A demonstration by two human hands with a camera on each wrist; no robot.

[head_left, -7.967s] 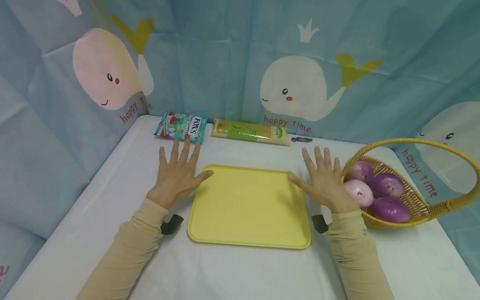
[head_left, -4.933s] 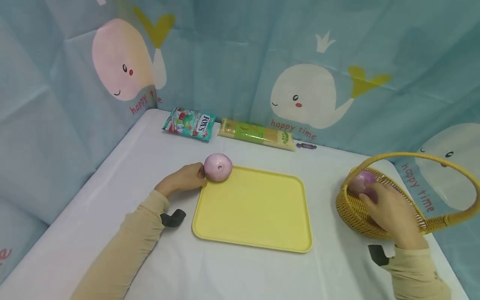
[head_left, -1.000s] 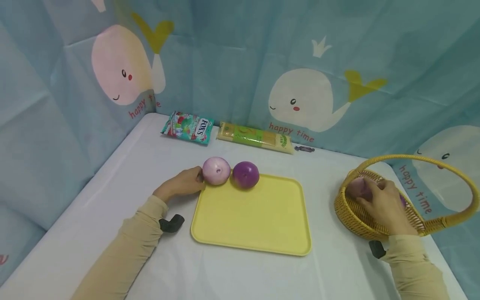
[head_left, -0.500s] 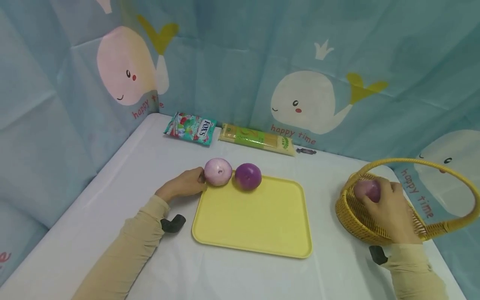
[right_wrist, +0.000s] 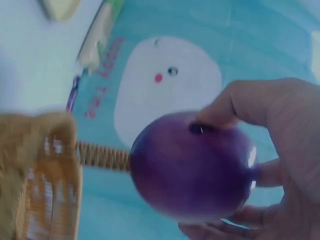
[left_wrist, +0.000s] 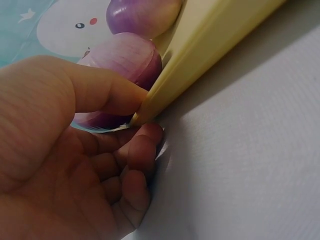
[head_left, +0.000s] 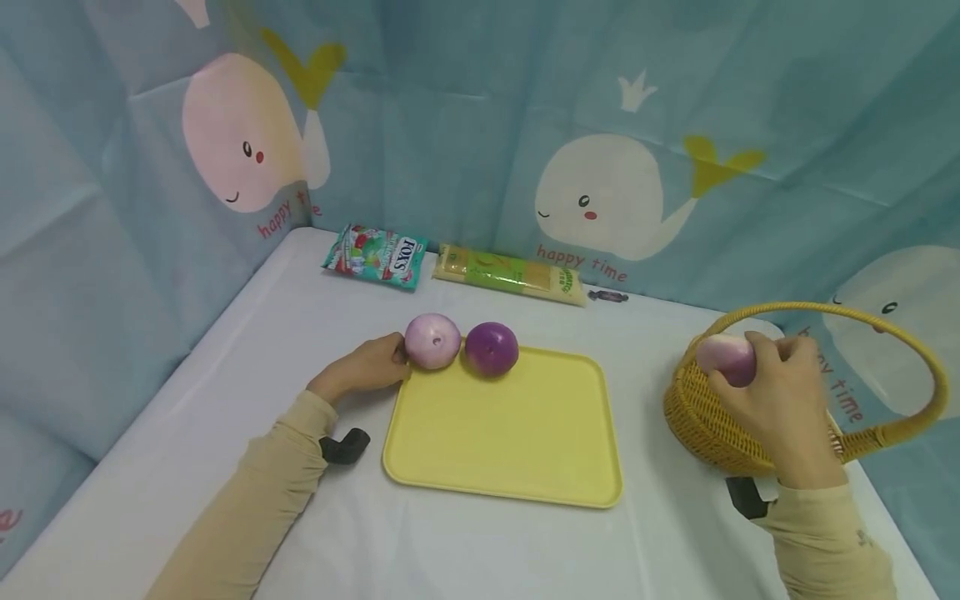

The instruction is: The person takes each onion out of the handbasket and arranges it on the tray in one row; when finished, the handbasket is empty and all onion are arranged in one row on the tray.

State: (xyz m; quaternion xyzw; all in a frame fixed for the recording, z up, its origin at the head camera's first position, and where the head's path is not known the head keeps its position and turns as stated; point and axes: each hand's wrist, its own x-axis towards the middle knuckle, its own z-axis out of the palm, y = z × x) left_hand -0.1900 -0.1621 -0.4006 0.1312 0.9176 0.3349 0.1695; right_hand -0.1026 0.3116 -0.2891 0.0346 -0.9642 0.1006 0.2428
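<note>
My left hand [head_left: 372,363] pinches the far-left corner of the yellow tray [head_left: 502,433], thumb on the rim and fingers curled below it. Beside that thumb a pale purple onion [head_left: 432,341] sits in the tray corner. A darker purple onion [head_left: 491,349] stands just right of it, along the tray's back edge. My right hand [head_left: 780,400] grips another purple onion [head_left: 726,360], held up over the wicker basket [head_left: 708,425] under its arched handle. In the right wrist view, thumb and fingers wrap this onion [right_wrist: 190,167]. My hand hides most of the basket's inside.
At the back of the white table [head_left: 450,550] lie a teal FOX'S candy bag [head_left: 377,257], a long yellow-green packet [head_left: 510,273] and a small dark wrapped candy [head_left: 608,296]. A blue whale-print curtain [head_left: 450,125] encloses the back and sides.
Two onions have gone from the basket to the tray over the earlier frames. In the last second my right hand has lifted a third from inside the basket. My left hand stays at the tray corner.
</note>
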